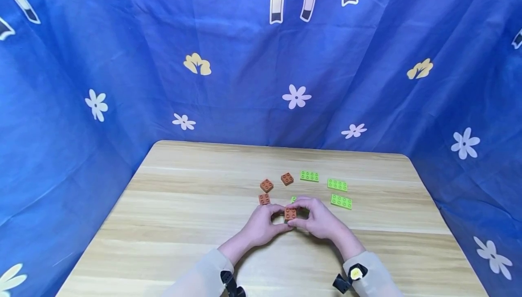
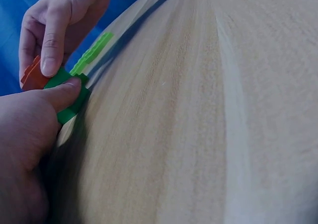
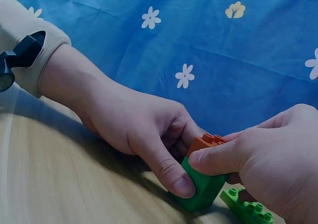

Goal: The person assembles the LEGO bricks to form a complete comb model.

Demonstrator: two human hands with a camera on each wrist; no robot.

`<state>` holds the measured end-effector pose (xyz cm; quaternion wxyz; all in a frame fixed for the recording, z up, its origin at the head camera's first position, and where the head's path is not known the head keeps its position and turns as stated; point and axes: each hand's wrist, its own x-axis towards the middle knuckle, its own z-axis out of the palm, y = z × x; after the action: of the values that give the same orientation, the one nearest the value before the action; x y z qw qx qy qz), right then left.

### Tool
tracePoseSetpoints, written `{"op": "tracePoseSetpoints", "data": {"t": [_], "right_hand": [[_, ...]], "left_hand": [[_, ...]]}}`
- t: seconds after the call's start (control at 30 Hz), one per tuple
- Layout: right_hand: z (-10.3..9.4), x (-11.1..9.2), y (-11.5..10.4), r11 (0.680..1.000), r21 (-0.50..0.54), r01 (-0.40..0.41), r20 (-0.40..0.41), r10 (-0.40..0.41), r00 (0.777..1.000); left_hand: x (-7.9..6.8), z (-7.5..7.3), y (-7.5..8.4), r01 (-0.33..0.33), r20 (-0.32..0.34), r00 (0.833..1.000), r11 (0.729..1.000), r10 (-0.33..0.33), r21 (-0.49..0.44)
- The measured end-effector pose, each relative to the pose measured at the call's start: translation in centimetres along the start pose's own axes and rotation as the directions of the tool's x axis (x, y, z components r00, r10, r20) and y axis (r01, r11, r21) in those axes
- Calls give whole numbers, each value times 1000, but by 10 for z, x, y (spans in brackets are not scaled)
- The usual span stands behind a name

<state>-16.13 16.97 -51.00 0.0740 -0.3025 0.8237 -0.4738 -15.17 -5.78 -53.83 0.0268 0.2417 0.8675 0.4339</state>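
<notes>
Both hands meet over the table's front middle, around a small stack of toy building bricks. An orange-brown brick (image 1: 290, 214) with studs sits on top of a dark green block (image 3: 207, 189), whose base is near the tabletop. My left hand (image 1: 261, 225) grips the green block, its thumb pressed along the near side in the right wrist view. My right hand (image 1: 320, 219) pinches the orange-brown brick from the other side, its thumb close to the seam with the green. Fingers hide parts of both pieces. Behind the right hand, a light green brick (image 1: 293, 199) is mostly covered.
Beyond the hands lie three loose orange-brown bricks (image 1: 264, 198), (image 1: 267, 185), (image 1: 287, 179). Farther right are three flat light green bricks (image 1: 309, 176), (image 1: 337, 184), (image 1: 341, 201). A blue patterned curtain (image 1: 244, 107) surrounds the back and sides of the wooden table (image 1: 183, 197).
</notes>
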Motion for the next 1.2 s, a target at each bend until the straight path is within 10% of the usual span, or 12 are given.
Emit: {"op": "tracePoseSetpoints", "data": {"t": [1.2], "right_hand": [[-4, -1, -3, 998, -61, 22, 27, -20, 999]], "left_hand": [[0, 2, 0, -6, -12, 1000, 1000, 6, -7]]}}
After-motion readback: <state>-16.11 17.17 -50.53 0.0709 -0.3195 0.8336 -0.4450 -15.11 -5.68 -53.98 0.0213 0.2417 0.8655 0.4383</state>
